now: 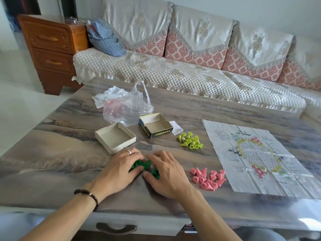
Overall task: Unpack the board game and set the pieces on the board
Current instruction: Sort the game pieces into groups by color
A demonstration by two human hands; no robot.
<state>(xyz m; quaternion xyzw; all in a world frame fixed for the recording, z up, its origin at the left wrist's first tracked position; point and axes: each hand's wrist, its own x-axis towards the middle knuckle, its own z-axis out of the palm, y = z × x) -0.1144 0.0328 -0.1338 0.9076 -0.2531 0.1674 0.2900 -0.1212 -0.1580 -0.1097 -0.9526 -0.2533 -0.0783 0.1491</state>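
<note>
Dark green pieces (146, 166) sit in a heap under my left hand (119, 168) and right hand (167, 173). My grip is loose, fingers cupped round them so none roll off the worktop (69, 153). Pink pieces (209, 178) and light green pieces (190, 140) wait in heaps near the paper board (257, 155), sorted by colour. Both box halves look empty.
</note>
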